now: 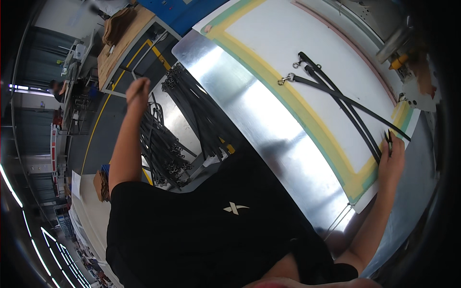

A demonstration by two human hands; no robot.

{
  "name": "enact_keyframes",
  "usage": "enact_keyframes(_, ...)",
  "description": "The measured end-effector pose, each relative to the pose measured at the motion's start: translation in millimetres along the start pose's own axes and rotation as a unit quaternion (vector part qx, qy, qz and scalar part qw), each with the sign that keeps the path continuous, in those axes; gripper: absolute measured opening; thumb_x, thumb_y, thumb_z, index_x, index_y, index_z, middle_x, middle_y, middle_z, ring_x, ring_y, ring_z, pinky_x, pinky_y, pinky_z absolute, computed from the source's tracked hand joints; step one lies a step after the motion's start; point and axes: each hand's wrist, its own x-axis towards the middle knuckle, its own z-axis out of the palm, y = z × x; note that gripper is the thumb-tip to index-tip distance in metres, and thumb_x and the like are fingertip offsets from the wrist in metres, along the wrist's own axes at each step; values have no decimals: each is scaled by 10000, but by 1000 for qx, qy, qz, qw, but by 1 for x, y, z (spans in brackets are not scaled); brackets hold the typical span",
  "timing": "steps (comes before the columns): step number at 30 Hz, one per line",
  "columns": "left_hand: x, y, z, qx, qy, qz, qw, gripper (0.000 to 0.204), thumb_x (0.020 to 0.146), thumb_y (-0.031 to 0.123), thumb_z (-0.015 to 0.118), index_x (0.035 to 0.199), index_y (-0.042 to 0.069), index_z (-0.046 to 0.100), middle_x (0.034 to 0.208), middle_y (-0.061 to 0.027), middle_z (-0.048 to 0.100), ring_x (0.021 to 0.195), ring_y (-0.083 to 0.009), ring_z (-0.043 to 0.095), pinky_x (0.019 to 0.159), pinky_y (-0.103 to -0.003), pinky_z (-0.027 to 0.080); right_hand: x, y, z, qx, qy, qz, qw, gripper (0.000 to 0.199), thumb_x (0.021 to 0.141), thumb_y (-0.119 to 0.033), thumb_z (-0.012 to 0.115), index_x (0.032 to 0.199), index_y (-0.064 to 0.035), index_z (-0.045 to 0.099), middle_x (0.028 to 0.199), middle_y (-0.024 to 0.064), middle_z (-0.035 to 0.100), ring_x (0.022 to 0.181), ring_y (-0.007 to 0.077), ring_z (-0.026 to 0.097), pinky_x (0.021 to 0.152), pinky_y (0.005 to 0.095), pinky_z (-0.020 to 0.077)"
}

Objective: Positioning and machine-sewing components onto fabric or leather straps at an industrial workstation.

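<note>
My left hand (138,93) is raised at the left, fingers closed, above a bundle of black straps with metal clips (161,139). What it pinches, if anything, is too small to make out. My right hand (392,158) rests at the right edge of the white work board (269,29), closed around a small black two-pointed tool (388,138) that looks like thread snips. Its fingers lie beside the ends of black straps (353,105) on the board. Two metal snap hooks (285,79) show at the straps' far ends, and the straps cross each other.
A second bundle of black straps (192,103) hangs beside the shiny metal table edge (269,144). Yellow and green tape borders the board. Machine parts (398,48) stand at the far right. A wooden-topped bench (122,48) is at the upper left, with a person (58,90) beyond.
</note>
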Motion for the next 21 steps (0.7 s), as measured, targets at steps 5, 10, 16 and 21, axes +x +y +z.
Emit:
enact_keyframes(5, -107, 49, 71, -7, -321, -54, 945, 334, 927, 81, 694, 1259, 67, 727, 1293, -225, 689, 1201, -417, 673, 1060, -455, 529, -3, -6, -5, -1, 3, 8, 1000, 307, 1073, -138, 597, 1347, -5, 635, 1264, 185, 648, 1154, 381, 653, 1002, 410, 513)
enact_keyframes(10, -150, 29, 114, -59, -418, -92, 902, 423, 973, 293, 715, 1269, -8, 687, 1194, -261, 734, 1127, -450, 702, 1012, -450, 555, 1, -12, -7, 7, -5, 16, 1000, 327, 1059, -141, 603, 1365, -34, 645, 1297, 171, 639, 1179, 379, 647, 1005, 429, 518)
enact_keyframes(16, -147, 60, 139, -4, -432, -320, 843, 736, 943, 612, 706, 1090, -110, 698, 963, -271, 763, 867, -365, 771, 792, -426, 603, 2, -15, -8, 3, -9, 17, 1000, 331, 1058, -147, 609, 1370, -42, 647, 1306, 169, 637, 1178, 382, 645, 1000, 422, 520)
enact_keyframes(21, -168, 16, 177, -33, -484, -336, 807, 573, 975, 474, 693, 1067, -91, 706, 887, -226, 765, 673, -314, 755, 647, -417, 604, 5, -14, -5, -1, 6, 3, 1000, 339, 1056, -150, 613, 1375, -40, 642, 1282, 175, 640, 1155, 384, 648, 978, 421, 528)
